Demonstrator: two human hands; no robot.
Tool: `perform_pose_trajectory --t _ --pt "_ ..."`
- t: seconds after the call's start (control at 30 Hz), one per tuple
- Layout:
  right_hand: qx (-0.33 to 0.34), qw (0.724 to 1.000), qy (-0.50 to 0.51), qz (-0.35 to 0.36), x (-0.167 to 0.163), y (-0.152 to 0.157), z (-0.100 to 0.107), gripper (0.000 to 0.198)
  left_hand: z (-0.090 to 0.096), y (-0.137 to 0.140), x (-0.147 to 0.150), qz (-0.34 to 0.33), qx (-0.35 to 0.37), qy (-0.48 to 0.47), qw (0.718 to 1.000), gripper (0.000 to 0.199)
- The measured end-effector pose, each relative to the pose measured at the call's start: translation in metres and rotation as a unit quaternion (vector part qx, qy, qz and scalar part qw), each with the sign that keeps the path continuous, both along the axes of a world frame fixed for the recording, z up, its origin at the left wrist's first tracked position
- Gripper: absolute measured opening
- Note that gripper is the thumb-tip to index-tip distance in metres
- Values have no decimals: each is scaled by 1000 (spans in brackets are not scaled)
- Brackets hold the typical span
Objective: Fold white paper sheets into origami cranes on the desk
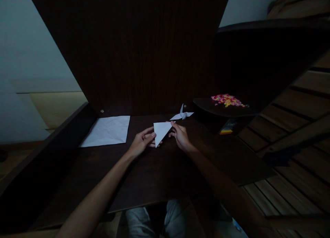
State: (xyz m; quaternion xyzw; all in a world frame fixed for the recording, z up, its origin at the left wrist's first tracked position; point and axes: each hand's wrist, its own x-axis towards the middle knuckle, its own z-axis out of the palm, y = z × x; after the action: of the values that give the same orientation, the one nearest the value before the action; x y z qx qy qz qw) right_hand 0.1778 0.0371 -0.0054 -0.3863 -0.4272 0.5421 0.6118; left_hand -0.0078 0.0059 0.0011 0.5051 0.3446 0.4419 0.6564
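Note:
Between my hands is a piece of white paper folded into a triangle (pixel 161 130), held a little above the dark desk. My left hand (pixel 144 140) grips its left side, thumb on the front and fingers behind. At the upper right corner, my right hand (pixel 179 133) pinches the paper between thumb and fingers. Behind my right hand stands a white origami crane (pixel 183 115), wings spread. A flat, creased stack or sheet of white paper (pixel 109 131) lies to the left of my hands.
The dark wooden desk (pixel 144 176) has a raised left side panel (pixel 46 145) and a tall back board (pixel 134 52). On the right, a rounded shelf (pixel 206 105) bears a pile of small pink, red and yellow pieces (pixel 228 100). Beneath it is a yellow-orange item (pixel 226 131).

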Motion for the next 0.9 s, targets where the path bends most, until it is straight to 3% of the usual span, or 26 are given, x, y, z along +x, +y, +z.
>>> perform_pose_trajectory --t 0.1,0.27,0.63,0.9 --pt "8 1000 -8 10 0 0 -1 39 0 1 0 -3 -15 33 999 50" --pt "9 1000 18 -13 1 1 -1 39 -1 -2 0 -58 -41 78 994 36" --pt "-13 999 -6 30 -5 -2 -3 31 -5 -1 -1 -44 -28 94 994 41" --pt "-6 1000 -2 -10 -6 0 -5 30 -9 0 0 -21 -15 59 998 42"
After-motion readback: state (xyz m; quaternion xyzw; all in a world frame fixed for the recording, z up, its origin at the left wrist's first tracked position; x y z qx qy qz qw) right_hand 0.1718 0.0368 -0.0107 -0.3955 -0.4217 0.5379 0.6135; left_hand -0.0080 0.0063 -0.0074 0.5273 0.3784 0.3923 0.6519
